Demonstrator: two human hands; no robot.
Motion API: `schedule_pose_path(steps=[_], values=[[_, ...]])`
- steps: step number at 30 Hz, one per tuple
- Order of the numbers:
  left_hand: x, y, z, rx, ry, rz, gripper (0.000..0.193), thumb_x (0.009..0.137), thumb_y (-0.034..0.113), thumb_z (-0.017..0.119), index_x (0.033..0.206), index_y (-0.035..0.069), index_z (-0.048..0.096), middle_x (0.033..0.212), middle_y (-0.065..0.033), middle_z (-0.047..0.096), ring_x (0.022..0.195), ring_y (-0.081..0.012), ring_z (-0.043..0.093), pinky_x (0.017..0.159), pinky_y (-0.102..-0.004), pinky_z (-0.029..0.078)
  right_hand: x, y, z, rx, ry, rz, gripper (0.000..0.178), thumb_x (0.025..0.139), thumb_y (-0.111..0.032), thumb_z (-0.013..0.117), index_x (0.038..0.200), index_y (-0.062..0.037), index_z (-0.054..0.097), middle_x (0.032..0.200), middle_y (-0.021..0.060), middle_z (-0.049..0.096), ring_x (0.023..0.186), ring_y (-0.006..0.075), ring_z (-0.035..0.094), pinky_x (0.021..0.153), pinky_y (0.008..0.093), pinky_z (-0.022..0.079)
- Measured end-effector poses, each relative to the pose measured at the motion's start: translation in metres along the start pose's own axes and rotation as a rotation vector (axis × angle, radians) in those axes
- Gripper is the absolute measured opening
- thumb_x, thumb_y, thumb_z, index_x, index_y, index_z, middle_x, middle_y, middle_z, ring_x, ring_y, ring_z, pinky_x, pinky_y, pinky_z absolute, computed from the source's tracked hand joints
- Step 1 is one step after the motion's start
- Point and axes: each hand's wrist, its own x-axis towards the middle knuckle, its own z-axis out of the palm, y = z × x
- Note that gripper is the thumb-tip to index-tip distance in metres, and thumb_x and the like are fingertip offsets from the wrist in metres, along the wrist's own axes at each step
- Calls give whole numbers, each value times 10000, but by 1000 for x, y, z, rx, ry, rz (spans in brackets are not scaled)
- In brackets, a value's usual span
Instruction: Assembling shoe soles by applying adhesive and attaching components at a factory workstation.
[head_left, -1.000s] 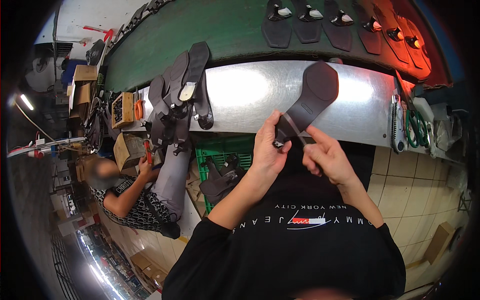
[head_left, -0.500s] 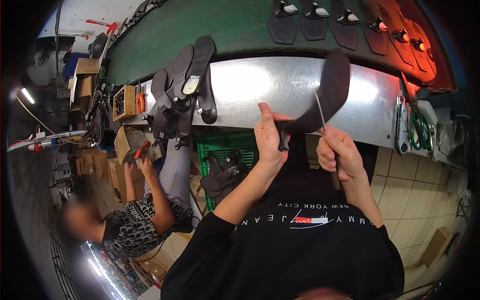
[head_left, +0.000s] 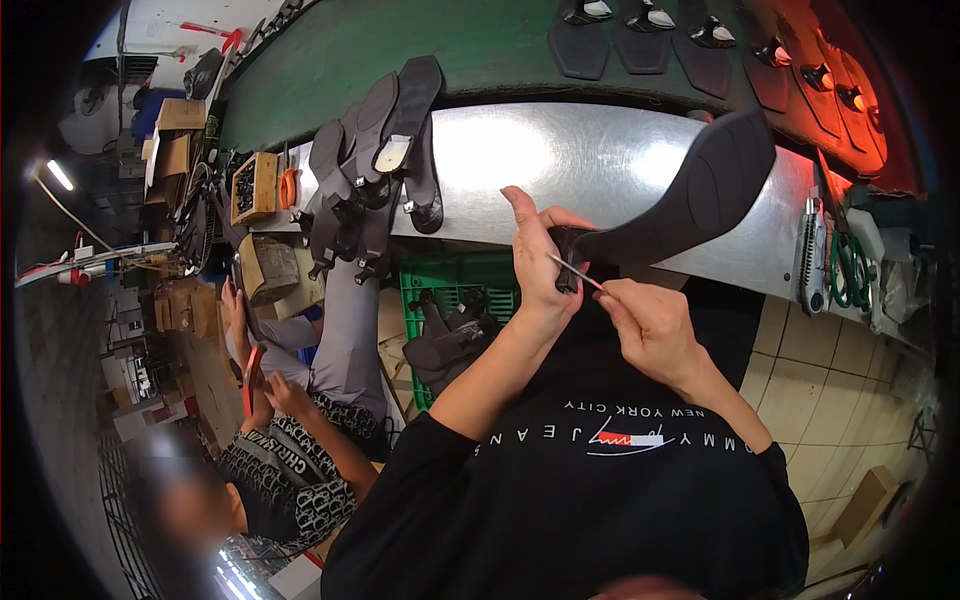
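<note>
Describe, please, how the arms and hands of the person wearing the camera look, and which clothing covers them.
The left hand and right hand are bare and ungloved. The forearms are also uncovered; the black sleeves end near the elbows. They belong to a black shirt with white lettering and a small red-and-white emblem.

I'm getting a strong shine off the metal bench top [head_left: 480,150] on my feed, smooth and kinda brushed-looking, while the sandal sole [head_left: 700,190] reads dead matt and sort of rubbery. The thin tool [head_left: 572,267] looks like metal to me. Green crate [head_left: 450,268] is plastic, the parts box [head_left: 270,188] seems bare wood, the cardboard box [head_left: 182,115] is dull, and that black T-shirt [head_left: 560,510] is plain matt cloth. Floor tiles [head_left: 800,395] look pretty smooth.
</note>
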Motion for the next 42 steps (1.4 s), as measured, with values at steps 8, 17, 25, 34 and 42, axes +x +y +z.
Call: schedule_pose_path(steps=[8,17,25,34,42], values=[[21,10,-6,-560,-192,-501,669,772,762,450,717,103,547,620,-21,546,455,-130,470,411,-245,372,-2,-4,1,32,69,45,32,815,-36,623,837,-23,603,694,112,590,615,289,601,550,362,465],[20,5,0,-516,-159,-511,585,719,733,580,801,154,611,691,34,596,525,-102,517,440,-239,419,5,-2,3,5,11,105,61,856,-65,599,860,-20,558,690,145,550,617,326,581,530,393,432],[44,18,-24,-553,-136,-421,490,820,641,542,806,153,581,626,-8,537,447,-167,414,399,-269,285,-3,-8,14,100,-291,-182,68,805,-55,637,800,-49,570,649,104,561,602,295,599,540,372,478],[76,119,-135,-897,-25,-4,426,887,552,503,879,143,621,754,-5,615,635,-183,540,432,-230,340,10,-4,-6,235,0,203,79,867,-15,566,807,2,613,549,22,506,484,67,476,467,237,380],[37,55,-68,-800,-176,-407,315,943,398,471,782,138,546,659,9,522,661,-144,474,450,-236,332,30,-22,8,165,-60,45,36,833,2,593,851,1,623,699,105,600,569,200,573,542,276,446]])
